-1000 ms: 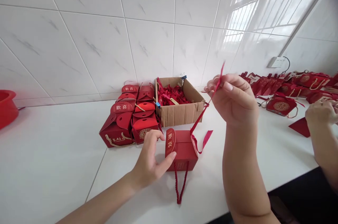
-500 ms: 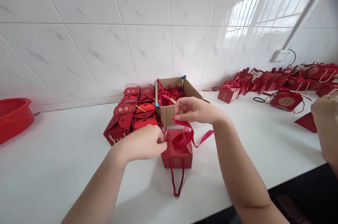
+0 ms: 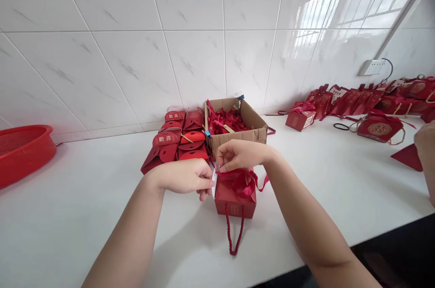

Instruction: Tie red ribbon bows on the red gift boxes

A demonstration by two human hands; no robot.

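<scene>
In front of me a small red gift box point(image 3: 234, 202) stands on the white table, its red rope handle point(image 3: 234, 242) hanging forward onto the tabletop. My left hand point(image 3: 190, 177) pinches a flap at the box's left side, whose white inner face shows. Over the top of the box, my right hand point(image 3: 239, 156) has thumb and finger closed on the end of a red ribbon point(image 3: 246, 184). The ribbon runs across the box top and trails off to the right. The fingertips of my right hand are close to the flap.
Behind the box is a cardboard box point(image 3: 249, 137) full of red ribbons. Several red gift boxes point(image 3: 166, 138) stand to its left. A red plastic basket point(image 3: 27, 152) sits far left. Scissors point(image 3: 340, 127) and finished boxes point(image 3: 379, 127) lie right, near another person's hand point(image 3: 426, 150).
My right hand has moved down and left with the ribbon end, toward the flap. My left hand has tilted the flap outward, showing its white side. The view has shifted slightly.
</scene>
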